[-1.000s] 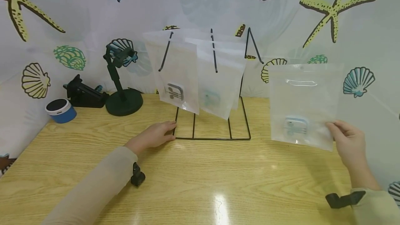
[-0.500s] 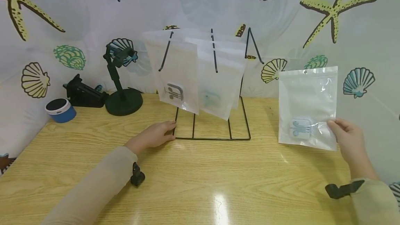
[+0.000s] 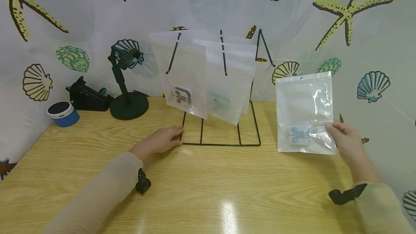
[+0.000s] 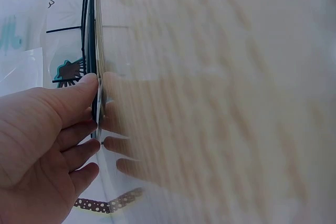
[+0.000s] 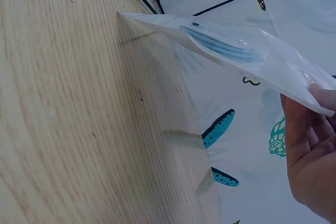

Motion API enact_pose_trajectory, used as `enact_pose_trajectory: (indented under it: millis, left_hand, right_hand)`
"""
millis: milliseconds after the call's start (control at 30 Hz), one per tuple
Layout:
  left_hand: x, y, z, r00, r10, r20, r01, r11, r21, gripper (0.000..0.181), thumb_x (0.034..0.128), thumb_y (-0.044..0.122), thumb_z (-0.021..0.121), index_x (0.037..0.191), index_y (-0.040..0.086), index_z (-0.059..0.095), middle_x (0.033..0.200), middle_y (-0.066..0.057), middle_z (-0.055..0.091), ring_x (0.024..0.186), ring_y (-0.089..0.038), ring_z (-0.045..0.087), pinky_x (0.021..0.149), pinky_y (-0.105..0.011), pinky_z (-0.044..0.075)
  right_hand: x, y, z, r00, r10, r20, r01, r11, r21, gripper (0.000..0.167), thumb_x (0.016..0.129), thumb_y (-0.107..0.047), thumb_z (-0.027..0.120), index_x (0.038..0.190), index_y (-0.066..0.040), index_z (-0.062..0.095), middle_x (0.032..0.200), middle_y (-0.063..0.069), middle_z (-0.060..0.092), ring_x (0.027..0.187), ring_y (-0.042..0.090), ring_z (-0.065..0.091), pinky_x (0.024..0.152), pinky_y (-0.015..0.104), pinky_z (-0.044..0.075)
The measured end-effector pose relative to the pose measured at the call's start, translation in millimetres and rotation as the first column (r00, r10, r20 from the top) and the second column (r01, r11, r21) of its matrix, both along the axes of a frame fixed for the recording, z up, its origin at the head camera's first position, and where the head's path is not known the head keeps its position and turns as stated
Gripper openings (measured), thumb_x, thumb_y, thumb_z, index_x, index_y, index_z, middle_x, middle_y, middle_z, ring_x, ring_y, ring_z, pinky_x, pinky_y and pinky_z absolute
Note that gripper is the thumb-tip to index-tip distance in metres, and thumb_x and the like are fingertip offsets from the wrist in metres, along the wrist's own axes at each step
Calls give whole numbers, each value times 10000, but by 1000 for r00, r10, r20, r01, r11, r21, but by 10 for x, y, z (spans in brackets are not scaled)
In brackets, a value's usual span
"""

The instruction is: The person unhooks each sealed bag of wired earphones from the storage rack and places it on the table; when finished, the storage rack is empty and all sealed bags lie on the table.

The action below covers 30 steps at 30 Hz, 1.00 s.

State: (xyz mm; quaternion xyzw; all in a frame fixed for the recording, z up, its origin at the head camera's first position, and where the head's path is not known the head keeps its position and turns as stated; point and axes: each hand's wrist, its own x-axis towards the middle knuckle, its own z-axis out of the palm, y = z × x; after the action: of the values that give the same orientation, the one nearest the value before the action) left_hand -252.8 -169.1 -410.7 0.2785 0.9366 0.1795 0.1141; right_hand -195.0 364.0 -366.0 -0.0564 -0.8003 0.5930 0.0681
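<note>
White plastic shines in the head view: the bag, with a small blue item low inside, is held roughly upright above the table, to the right of the rack. The right hand pinches its side edge. Over the last half second the bag has shifted left, so the gap to the rack has narrowed; the two are still apart, and I judge that only this hand supports it. The hung bags have not moved. The left hand, also unmoved, touches the rack's left base wire, which seems to steady it.

Left wrist view: the left hand's digits are relaxed, slightly bent, tips against the wire without gripping it.

Right wrist view: the bag slants nearly edge-on, its edge caught between thumb and curled fingers. Whether its far corner meets the table, I cannot tell.
</note>
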Motion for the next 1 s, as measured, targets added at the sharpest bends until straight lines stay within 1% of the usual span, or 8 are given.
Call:
enact_pose_trajectory:
  millis: [133, 233, 267, 367, 500, 600, 767, 1000]
  left_hand:
    - [11, 1, 17, 1000, -1, 6, 1, 1000, -1, 546, 936, 191, 558, 1376, -68, 363, 1420, -226, 322, 1301, -369, 286, 1041, -474, 268]
    - [13, 2, 26, 1000, 0, 5, 0, 1000, -3, 545, 937, 188, 556, 1376, -70, 362, 1418, -231, 322, 1298, -372, 289, 1040, -476, 269]
    - [14, 3, 29, 1000, 0, 3, 0, 1000, -5, 545, 937, 190, 556, 1376, -69, 362, 1417, -231, 323, 1297, -372, 291, 1040, -475, 270]
    - [12, 8, 32, 1000, 2, -1, -2, 1000, -9, 544, 937, 190, 557, 1375, -69, 364, 1417, -231, 325, 1296, -371, 293, 1040, -474, 270]
    - [12, 12, 27, 1000, -2, -2, 1, 1000, -4, 541, 935, 183, 559, 1371, -74, 368, 1414, -231, 329, 1298, -372, 288, 1042, -473, 267]
    - [19, 12, 29, 1000, -7, -6, 7, 1000, 0, 539, 933, 178, 563, 1366, -81, 371, 1410, -235, 333, 1297, -373, 289, 1041, -473, 268]
    - [29, 13, 31, 1000, -10, -15, 10, 1000, -3, 535, 932, 174, 564, 1358, -89, 377, 1403, -249, 336, 1288, -383, 300, 1033, -477, 282]
    - [28, 21, 36, 1000, -1, -6, 1, 1000, 2, 538, 931, 175, 565, 1363, -84, 373, 1407, -240, 334, 1294, -373, 296, 1040, -470, 272]
  right_hand:
    - [-51, -64, -36, 999, 34, -12, -35, 997, -72, 81, 904, -234, 609, 862, -293, 646, 842, -97, 580, 728, 18, 539, 629, 123, 484]
    - [-82, -102, -58, 999, 46, -11, -46, 999, -7, 38, 905, -264, 606, 889, -268, 641, 856, -114, 580, 743, 19, 537, 638, 131, 484]
    - [-92, -114, -66, 999, 48, -8, -48, 998, 41, 54, 907, -289, 599, 903, -250, 636, 855, -120, 574, 741, 21, 528, 630, 137, 481]
    - [-126, -144, -92, 998, 66, 1, -66, 991, 114, 184, 915, -322, 580, 967, -154, 635, 851, -121, 563, 733, 35, 510, 612, 159, 474]
    - [-183, -177, -132, 996, 84, 28, -87, 989, 123, 371, 934, -300, 554, 1107, 25, 588, 855, -103, 570, 731, 35, 531, 627, 177, 491]
    - [-230, -202, -161, 994, 68, 80, -80, 985, 155, 497, 944, -313, 530, 1215, 103, 509, 959, 0, 577, 765, 48, 544, 655, 184, 499]
    - [-319, -234, -218, 983, 35, 178, -78, 967, 244, 574, 956, -342, 490, 1310, 105, 424, 1215, 235, 480, 885, 120, 510, 702, 170, 470]
    - [-419, -217, -292, 962, 30, 271, -117, 944, 310, 544, 976, -300, 447, 1325, 114, 394, 1267, 286, 445, 992, 271, 517, 741, 257, 485]
